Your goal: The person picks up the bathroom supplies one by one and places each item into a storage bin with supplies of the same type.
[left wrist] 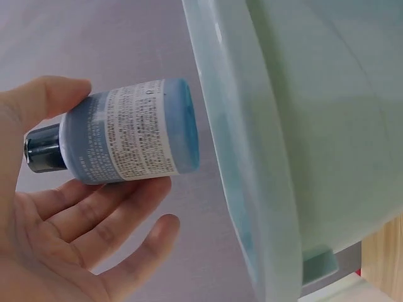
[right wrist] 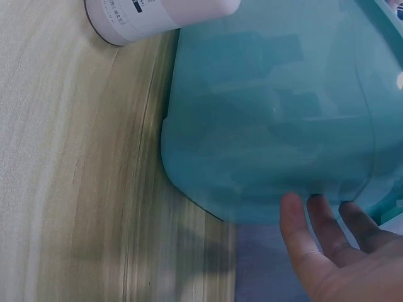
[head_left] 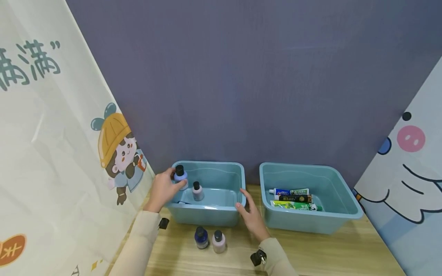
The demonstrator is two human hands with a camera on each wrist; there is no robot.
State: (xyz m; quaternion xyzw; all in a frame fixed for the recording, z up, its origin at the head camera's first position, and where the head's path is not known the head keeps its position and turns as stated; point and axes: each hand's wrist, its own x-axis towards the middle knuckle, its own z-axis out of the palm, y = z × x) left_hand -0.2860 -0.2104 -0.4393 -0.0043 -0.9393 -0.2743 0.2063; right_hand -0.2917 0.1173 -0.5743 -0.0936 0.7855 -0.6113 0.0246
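My left hand holds a light blue bottle with a black cap between thumb and fingers, upright above the left end of the left blue bin. In the left wrist view the bottle's base is near the bin's rim. Inside that bin stands a pale bottle with a black cap; a partly hidden item lies near the front wall. My right hand is at the bin's right front corner, its loosely bent fingers touching the outer wall.
In front of the left bin, a dark blue bottle and a pale pink bottle stand on the wooden table. To the right, a second blue bin holds several toothpaste tubes. A grey-blue panel rises behind.
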